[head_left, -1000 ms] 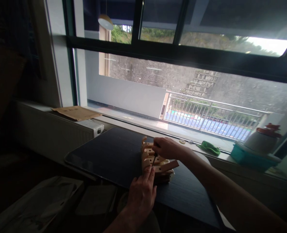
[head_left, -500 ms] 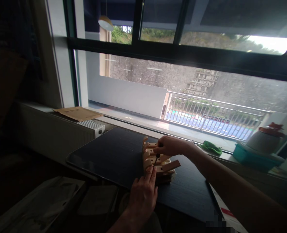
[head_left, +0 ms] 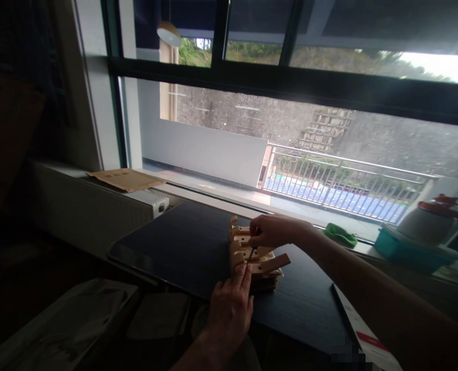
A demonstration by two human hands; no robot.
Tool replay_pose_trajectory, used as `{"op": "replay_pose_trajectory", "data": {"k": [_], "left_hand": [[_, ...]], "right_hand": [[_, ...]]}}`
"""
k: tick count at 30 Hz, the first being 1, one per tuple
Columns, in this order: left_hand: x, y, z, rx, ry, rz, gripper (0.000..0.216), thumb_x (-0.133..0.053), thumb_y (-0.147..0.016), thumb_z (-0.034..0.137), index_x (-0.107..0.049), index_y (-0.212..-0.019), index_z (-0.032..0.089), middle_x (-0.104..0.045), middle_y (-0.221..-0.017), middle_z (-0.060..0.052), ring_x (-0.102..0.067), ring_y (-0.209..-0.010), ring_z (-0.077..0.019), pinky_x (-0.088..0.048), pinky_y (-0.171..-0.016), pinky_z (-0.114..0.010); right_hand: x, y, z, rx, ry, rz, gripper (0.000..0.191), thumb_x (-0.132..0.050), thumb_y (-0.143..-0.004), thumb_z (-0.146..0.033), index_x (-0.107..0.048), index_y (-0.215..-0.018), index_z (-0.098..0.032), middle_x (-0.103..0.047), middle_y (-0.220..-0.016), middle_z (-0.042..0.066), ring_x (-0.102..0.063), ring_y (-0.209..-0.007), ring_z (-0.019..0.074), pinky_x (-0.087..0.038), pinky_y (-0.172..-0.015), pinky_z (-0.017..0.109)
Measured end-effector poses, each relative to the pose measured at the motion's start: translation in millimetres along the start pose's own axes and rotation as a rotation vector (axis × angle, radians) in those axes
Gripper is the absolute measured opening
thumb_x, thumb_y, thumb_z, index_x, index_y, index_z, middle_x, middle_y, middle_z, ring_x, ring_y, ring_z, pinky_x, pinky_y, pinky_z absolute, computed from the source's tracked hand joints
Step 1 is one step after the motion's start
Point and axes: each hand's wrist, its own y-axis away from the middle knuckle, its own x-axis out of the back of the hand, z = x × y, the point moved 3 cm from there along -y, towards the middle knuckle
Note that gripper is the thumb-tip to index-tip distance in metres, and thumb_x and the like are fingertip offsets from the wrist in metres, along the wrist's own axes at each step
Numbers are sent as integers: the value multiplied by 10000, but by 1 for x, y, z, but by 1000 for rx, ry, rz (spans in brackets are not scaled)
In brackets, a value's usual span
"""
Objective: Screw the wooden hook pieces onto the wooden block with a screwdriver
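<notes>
Printing on the brown envelope (head_left: 126,179), lying by the window on the left, shows as small dark marks, too small to read. A white item (head_left: 386,355) at lower right, partly behind the right forearm, carries a red band; any wording on it cannot be made out.

Compared with the frame of one second ago, the red band has come into view, and the small round items on the sill are now hidden behind the right arm. The wooden assembly (head_left: 270,265) keeps its place on the dark bench (head_left: 175,242), toward the window edge: a row of pieces with curved ends and dark holes, with darker layers beneath the nearest piece.

Right-hand grip (head_left: 270,230): fingers closed around the upper end of a slim dark tool (head_left: 251,254), its shaft slanting down toward the nearest wooden piece. Left-hand grip (head_left: 232,304): index and middle fingers extended side by side, tips at the wood beside the shaft's lower end. Whether they pinch anything cannot be told from this view.
</notes>
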Motion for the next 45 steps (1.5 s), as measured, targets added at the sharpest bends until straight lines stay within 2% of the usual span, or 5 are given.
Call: {"op": "replay_pose_trajectory", "data": {"k": [14,22,27,36,45], "left_hand": [[7,-1,-2,-4,54,-59,602,-470,-817,198,-328,-1401,237,-333,-1459,-89,-556,-1090,-245,-425,-879,-389],[11,0,-1,13,49,-89,625,-482,-806,194,-316,-1407,242,-307,-1472,-85,-572,-1060,-241,-418,-897,-387],[10,0,0,10,53,-64,627,-471,-810,188,-304,-1411,241,-304,-1473,-91,-572,-1060,-240,-414,-898,-403],[7,0,-2,13,51,-79,618,-476,-813,199,-313,-1408,246,-296,-1477,-80,-572,-1054,-238,-413,-893,-392],[7,-3,-1,6,71,-54,602,-452,-830,202,-301,-1412,173,-317,-1463,-109,-533,-1130,-241,-408,-907,-383]], "right_hand": [[-4,2,2,73,-72,-4,202,-549,-733,-332,-654,-833,-192,-628,-723,-9,-503,-578,90,-335,-494,202],[-3,-1,5,29,-76,53,352,-492,-777,-491,-661,-831,-187,-614,-700,4,-478,-556,97,-316,-479,217],[4,4,2,80,-125,-3,211,-539,-752,-333,-662,-871,-210,-637,-749,-17,-506,-595,88,-349,-508,190],[-6,0,10,-5,-68,166,389,-451,-812,-502,-657,-797,-173,-599,-658,14,-458,-540,100,-300,-485,226],[-1,2,9,109,-92,131,227,-511,-782,-330,-667,-870,-190,-634,-721,-4,-498,-579,91,-339,-516,206]]}}
